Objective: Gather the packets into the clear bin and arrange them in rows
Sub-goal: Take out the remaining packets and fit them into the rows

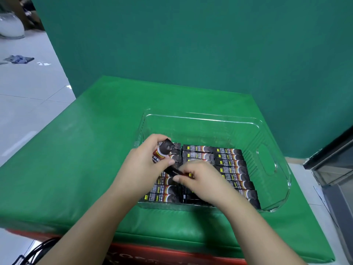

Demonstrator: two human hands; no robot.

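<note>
forearms: both reach in from the near edge, over the green table, into the bin
right hand: nearer the camera, over the middle row; fingertips pinch one end of a single packet, closed on it
left hand: just beyond and left, wrapped around a small held bundle of packets, bundle end pointing up and away
hand-off: the single packet lies between the two hands, left thumb on its far end; looks mid-transfer, one packet drawn off the bundle
clear bin: on the table, right of centre; packets lie flat in three rows, long axis left-right, stacked near to far
key relation: pinched packet is tilted against that left-right axis; gap in the middle row sits directly under the right hand, so right hand is the closer one to place it
next (judgement): rotate packet to match the rows, lay it down
loose packets on table: none visible
progress (judgement): nearly done
</note>
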